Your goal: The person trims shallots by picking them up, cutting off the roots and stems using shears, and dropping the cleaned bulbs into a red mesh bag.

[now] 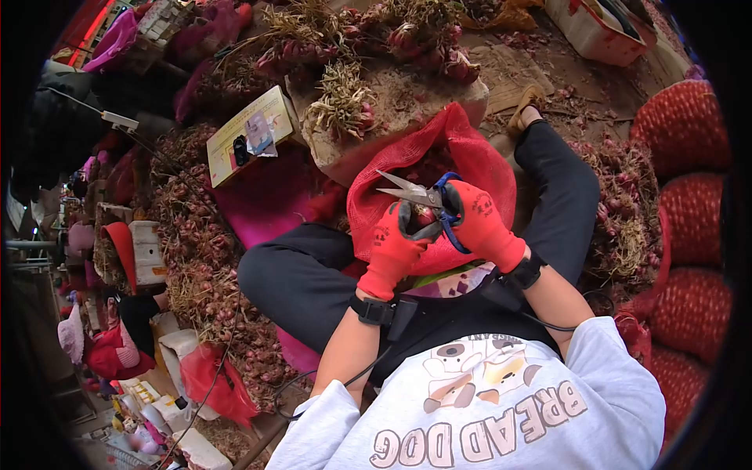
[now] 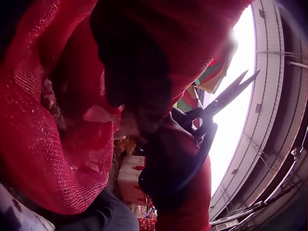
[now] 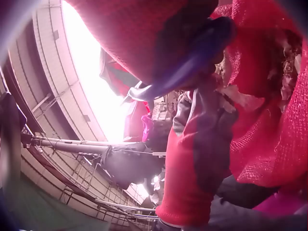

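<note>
Both hands wear red gloves with dark palms and work over an open red mesh sack (image 1: 374,205) between the legs. My right hand (image 1: 483,223) holds scissors (image 1: 413,190) by their blue handles, the blades parted and pointing left. Those blades also stand out in the left wrist view as scissors (image 2: 222,100). My left hand (image 1: 393,247) has its fingers curled round a small reddish shallot (image 1: 424,214), just below the blades. Its glove hides part of the bulb. In the right wrist view, the left hand (image 3: 197,149) is close beside the blue handle (image 3: 185,72).
Bunches of dried shallots (image 1: 196,258) pile up on the left, and more shallots (image 1: 627,204) lie at right. A dusty block (image 1: 329,153) with a shallot bunch (image 1: 342,102) stands beyond the sack. Full red mesh sacks (image 1: 693,227) line the right edge. A yellowish box (image 1: 227,153) sits near the block.
</note>
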{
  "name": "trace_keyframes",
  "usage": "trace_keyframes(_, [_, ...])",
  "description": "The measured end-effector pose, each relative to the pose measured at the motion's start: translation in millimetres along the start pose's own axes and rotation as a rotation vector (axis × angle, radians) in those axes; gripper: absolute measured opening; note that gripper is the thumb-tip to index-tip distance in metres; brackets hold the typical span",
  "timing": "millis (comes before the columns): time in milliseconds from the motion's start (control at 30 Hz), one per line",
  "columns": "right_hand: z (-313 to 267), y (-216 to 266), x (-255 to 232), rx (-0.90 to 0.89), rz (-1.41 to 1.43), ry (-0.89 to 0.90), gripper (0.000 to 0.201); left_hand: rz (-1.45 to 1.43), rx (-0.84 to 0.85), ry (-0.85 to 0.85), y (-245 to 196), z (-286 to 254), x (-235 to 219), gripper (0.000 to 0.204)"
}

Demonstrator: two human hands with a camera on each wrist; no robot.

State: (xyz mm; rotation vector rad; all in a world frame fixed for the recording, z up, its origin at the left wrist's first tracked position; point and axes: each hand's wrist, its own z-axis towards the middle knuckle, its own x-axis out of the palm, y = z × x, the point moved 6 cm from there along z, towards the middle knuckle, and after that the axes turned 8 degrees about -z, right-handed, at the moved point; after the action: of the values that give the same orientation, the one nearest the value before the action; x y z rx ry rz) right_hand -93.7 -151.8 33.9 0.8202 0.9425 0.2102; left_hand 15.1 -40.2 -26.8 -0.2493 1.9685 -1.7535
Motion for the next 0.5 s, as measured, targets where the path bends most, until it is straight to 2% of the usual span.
trace_keyframes(100, [0.6, 6.7, -5.8, -0.089, -0.121, 0.023, 0.031, -0.07, -0.053, 0.103, 0.8, -1.8, 6.1, 0.037])
trace_keyframes(167, [3.8, 16.4, -10.0, -0.239, -0.311, -0.118, 0.029, -0.149, -0.054, 0.218, -17.8, -0.9, 11.1, 0.032])
trace_keyframes(200, [5.1, 20.3, -11.6, -0.314, -0.405, -0.188, 0.028, -0.321, -0.13, 0.264, -13.3, 0.4, 14.5, 0.026])
trace_keyframes(233, [11.6, 8.9, -11.4, -0.221, -0.35, -0.145, 0.029, -0.489, -0.214, 0.298, -10.4, 1.5, 17.8, 0.022])
trace_keyframes(300, [25.2, -15.3, -12.7, -0.04, -0.239, -0.059, 0.03, -0.637, -0.33, 0.345, -12.1, -7.6, 13.9, 0.026])
trace_keyframes(333, [28.0, -18.1, -19.9, 0.017, -0.155, -0.072, 0.027, -0.624, -0.333, 0.32, -14.1, -6.7, 10.7, 0.029])
trace_keyframes(433, [24.0, -39.4, -13.2, 0.282, 0.365, 0.182, 0.026, -0.602, -0.335, 0.27, -19.1, -3.9, 3.8, 0.034])
trace_keyframes(467, [19.3, -36.0, -13.5, 0.268, 0.584, 0.181, 0.023, -0.61, -0.33, 0.273, -20.6, -2.8, 3.5, 0.035])
trace_keyframes(500, [15.4, -35.6, -13.3, 0.296, 0.622, 0.212, 0.023, -0.619, -0.323, 0.277, -22.2, -1.3, 4.2, 0.036])
